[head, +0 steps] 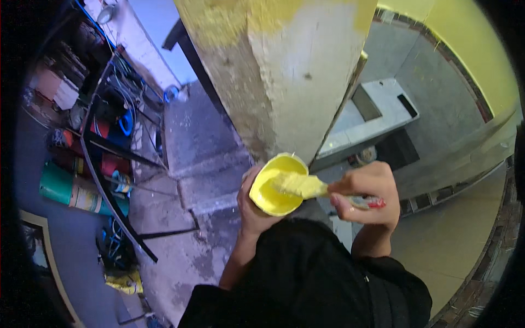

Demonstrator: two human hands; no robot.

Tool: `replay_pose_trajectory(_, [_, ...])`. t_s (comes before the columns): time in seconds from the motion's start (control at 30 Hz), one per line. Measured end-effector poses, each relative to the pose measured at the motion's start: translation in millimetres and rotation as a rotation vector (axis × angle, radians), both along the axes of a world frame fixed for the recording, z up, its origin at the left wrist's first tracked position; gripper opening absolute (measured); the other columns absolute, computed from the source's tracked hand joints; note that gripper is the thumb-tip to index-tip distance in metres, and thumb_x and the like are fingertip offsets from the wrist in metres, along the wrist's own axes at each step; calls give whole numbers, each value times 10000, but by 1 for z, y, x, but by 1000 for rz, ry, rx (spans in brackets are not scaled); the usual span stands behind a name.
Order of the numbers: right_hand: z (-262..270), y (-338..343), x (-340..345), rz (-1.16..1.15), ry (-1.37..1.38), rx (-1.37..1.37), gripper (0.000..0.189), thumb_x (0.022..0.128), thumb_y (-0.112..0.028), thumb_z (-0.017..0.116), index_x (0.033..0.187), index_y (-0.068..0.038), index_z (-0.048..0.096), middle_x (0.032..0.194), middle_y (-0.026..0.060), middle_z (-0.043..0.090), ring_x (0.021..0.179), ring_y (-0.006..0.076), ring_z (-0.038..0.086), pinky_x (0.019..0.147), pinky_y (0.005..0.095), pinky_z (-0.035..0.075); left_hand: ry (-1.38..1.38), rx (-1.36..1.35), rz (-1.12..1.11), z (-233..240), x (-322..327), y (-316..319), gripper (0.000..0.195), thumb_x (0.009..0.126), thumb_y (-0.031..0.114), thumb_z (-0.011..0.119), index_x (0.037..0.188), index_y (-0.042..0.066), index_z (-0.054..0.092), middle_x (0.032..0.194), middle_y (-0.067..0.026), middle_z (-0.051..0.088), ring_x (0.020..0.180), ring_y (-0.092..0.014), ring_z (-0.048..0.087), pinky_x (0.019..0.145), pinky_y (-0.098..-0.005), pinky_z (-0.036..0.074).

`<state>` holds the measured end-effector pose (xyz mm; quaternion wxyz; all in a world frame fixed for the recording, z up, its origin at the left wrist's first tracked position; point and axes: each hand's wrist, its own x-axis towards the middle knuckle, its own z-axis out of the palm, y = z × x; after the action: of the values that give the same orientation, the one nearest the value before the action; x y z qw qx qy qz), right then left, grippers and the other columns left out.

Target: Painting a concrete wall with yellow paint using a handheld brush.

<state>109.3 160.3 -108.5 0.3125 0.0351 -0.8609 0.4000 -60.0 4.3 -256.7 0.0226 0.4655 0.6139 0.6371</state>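
Observation:
My left hand (251, 205) is wrapped around a cup-like container of yellow paint (264, 197), its open top facing up. Between the thumb and fingers of my right hand (367, 194) is the handle of a paintbrush (299, 184), which has a red end. Yellow paint coats the brush's bristles, which lie over the container's mouth; whether they touch the paint inside I cannot tell. Just beyond the container stands a wall section (295, 78), yellow at its top, with pale plaster and rough bare cement lower down.
Concrete steps (205, 160) descend on the left beside a black metal railing (100, 186). Past it lie a green bucket (55, 182), cables and clutter. A pale counter with a rectangular opening (379, 123) is seen below on the right, near a yellow wall (471, 45).

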Motion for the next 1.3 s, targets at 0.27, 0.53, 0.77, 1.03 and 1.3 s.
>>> replay_pose_trajectory(0.27, [-14, -7, 4, -71, -145, -32, 101, 686, -14, 720, 735, 14, 637, 616, 110, 618, 501, 237, 615, 484, 288, 459, 276, 51, -39, 5, 14, 14, 931, 579, 233, 914, 1352, 57, 424, 1264, -169, 568, 1153, -376, 565, 998, -480, 454])
replay_pose_trajectory(0.53, [-5, -2, 15, -99, -50, -42, 85, 669, 5, 701, 728, 23, 643, 561, 109, 589, 449, 211, 593, 440, 290, 434, 244, -40, -95, 8, 20, 17, 941, 549, 187, 909, 1352, 62, 434, 1266, -169, 568, 1160, -376, 562, 1000, -463, 454])
replay_pose_trajectory(0.77, [-9, 11, 8, -169, 77, -49, 60, 697, 5, 690, 731, 22, 644, 556, 95, 610, 441, 177, 610, 441, 254, 458, -12, -176, -139, 10, 25, 24, 935, 529, 221, 929, 1321, 62, 458, 1248, -173, 579, 1129, -361, 581, 971, -444, 469])
replay_pose_trajectory(1.03, [-15, 8, 0, -239, 221, 86, 93, 704, 6, 726, 759, -10, 653, 565, 67, 516, 427, 219, 510, 411, 318, 390, -126, -235, -107, 19, 27, 35, 900, 530, 212, 928, 1295, 49, 482, 1205, -167, 607, 1097, -333, 607, 940, -426, 485])
replay_pose_trajectory(1.3, [-16, 13, 28, -228, 236, -99, 90, 655, -11, 712, 728, -2, 659, 588, 99, 601, 452, 219, 580, 441, 285, 446, -301, -90, -124, 17, 23, 30, 939, 488, 139, 922, 1304, 19, 474, 1231, -154, 591, 1131, -274, 593, 973, -404, 470])
